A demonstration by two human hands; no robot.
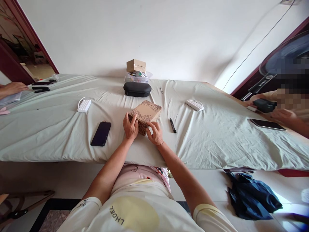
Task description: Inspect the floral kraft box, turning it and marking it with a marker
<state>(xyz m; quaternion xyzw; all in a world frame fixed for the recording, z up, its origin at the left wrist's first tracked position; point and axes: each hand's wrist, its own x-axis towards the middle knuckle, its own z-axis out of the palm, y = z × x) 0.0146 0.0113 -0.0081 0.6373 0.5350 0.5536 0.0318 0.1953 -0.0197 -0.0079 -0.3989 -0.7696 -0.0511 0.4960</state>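
Observation:
A small brown cardboard box (148,110) with dark scribbled swirls on its lid and sides rests on the cloth in front of me, turned at an angle. My left hand (131,127) grips its near left corner, the fingers on the top edge. At the near right corner, my right hand (155,132) pinches the lid's edge between thumb and forefinger. The lid looks closed. A black marker pen (173,125) lies right of the box, and a dark phone (101,133) lies to the left.
Behind the box are a black zip case (137,89), a clear plastic tub (137,77) and another carton (135,65). White power banks (84,105) lie on both sides. People's hands (14,89) show at far left and right. A tablet (267,124) lies right on the wrinkled tablecloth (212,141).

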